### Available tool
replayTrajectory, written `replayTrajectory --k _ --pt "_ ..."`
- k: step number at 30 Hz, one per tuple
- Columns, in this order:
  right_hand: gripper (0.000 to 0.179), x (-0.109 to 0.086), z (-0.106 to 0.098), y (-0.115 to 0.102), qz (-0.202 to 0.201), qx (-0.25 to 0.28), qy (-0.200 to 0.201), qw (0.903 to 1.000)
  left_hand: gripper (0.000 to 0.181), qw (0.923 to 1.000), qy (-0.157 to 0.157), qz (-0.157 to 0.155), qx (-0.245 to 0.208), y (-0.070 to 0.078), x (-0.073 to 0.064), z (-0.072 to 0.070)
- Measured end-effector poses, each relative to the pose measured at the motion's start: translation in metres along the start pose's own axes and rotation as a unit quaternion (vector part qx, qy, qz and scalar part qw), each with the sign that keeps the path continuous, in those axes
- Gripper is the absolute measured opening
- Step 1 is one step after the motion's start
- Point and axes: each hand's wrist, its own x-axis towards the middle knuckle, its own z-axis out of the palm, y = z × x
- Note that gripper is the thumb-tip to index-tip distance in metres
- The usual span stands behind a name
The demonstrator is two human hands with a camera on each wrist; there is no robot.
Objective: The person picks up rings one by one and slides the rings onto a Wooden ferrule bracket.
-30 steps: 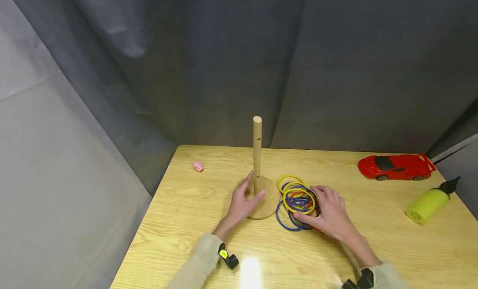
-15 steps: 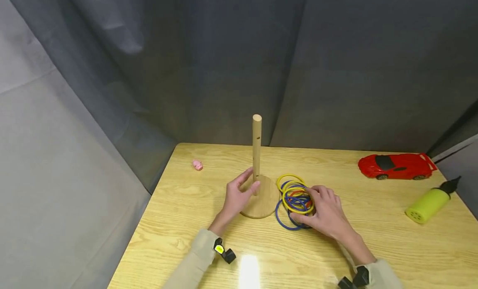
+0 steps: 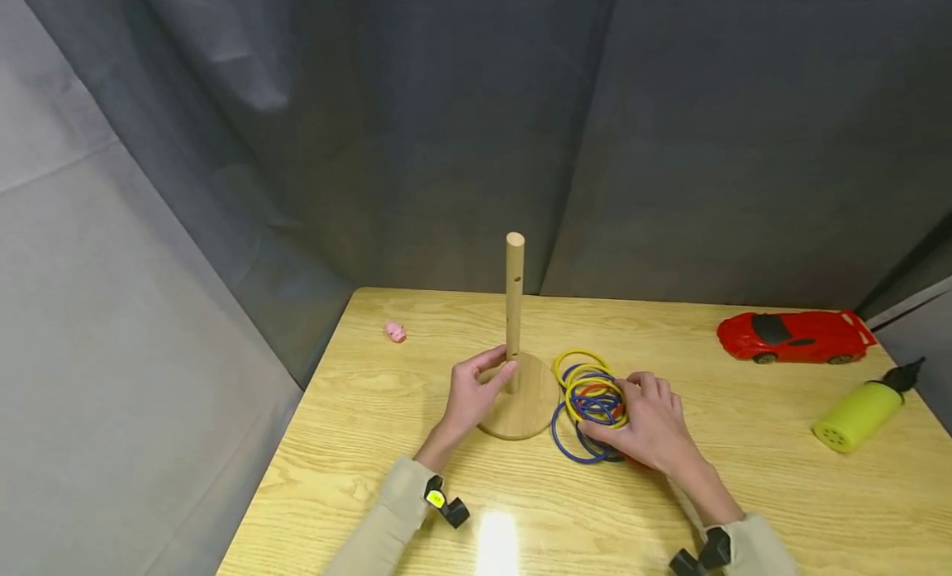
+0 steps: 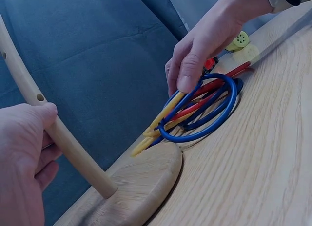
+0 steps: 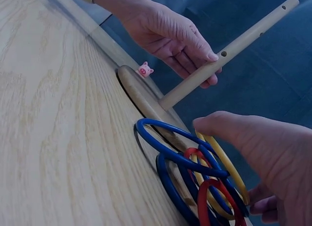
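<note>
A wooden post (image 3: 515,291) with small holes stands upright on a round wooden base (image 3: 534,407). My left hand (image 3: 466,397) pinches the lower part of this post between thumb and fingers, as the left wrist view confirms. Just right of the base lies a tangled pile of blue, red and yellow rings (image 5: 178,160). Over the pile's right side, my right hand (image 3: 652,427) grips a yellow ring (image 5: 225,160) on top, thumb at the near edge and fingers at the far edge. The blue rings (image 4: 223,114) and red ones lie beneath, partly hidden.
A small pink pig figure (image 3: 396,332) sits at the back left of the wooden table (image 3: 357,477). At the back right is a red toy car (image 3: 799,338), with a yellow-green cylinder with a black nozzle (image 3: 855,415) nearer the right edge. Dark curtains (image 3: 446,146) hang behind.
My left hand has shifted slightly left, and its thumb and fingers have closed on the post. The right hand has closed in a little on the ring pile. Other things have stayed put.
</note>
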Motion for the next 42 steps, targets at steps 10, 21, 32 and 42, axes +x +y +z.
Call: replayTrajectory --k 10,21,32,42 --pt "0.099 -0.002 0.009 0.000 0.001 0.005 0.031 0.9995 0.032 0.9999 0.000 0.011 -0.007 -0.006 -0.001 -0.001" --pt "0.092 -0.002 0.003 -0.004 -0.014 0.015 0.067 0.9975 0.032 0.9998 0.002 0.012 -0.016 -0.003 -0.001 0.003" --pt "0.094 -0.001 -0.009 -0.011 -0.024 0.026 0.073 0.9967 0.032 0.9998 0.001 0.010 -0.016 -0.003 0.000 0.003" --pt "0.091 0.009 -0.030 -0.019 -0.044 0.057 0.105 0.9918 0.032 0.9998 -0.001 0.012 -0.012 -0.002 0.000 0.003"
